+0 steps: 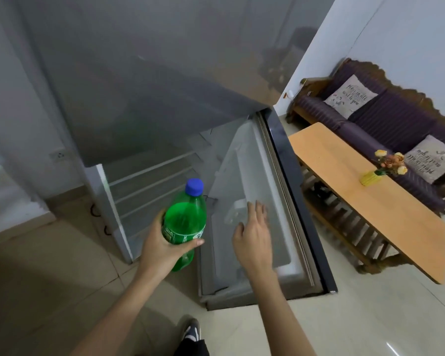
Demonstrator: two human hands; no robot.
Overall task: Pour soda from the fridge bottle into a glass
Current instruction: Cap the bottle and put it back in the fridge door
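My left hand (162,249) grips a green soda bottle (185,217) with a blue cap (194,186), held upright in front of the open lower fridge compartment (149,191). To its right, my right hand (253,237) has its fingers spread and rests flat against the inner side of the open fridge door (257,176). It holds nothing. No glass is in view.
The grey fridge body (139,86) fills the upper left. A long wooden table (344,176) stands to the right with a yellow vase of flowers (380,168). Behind it is a purple sofa (396,119) with cushions. My shoe (192,330) is on the tiled floor.
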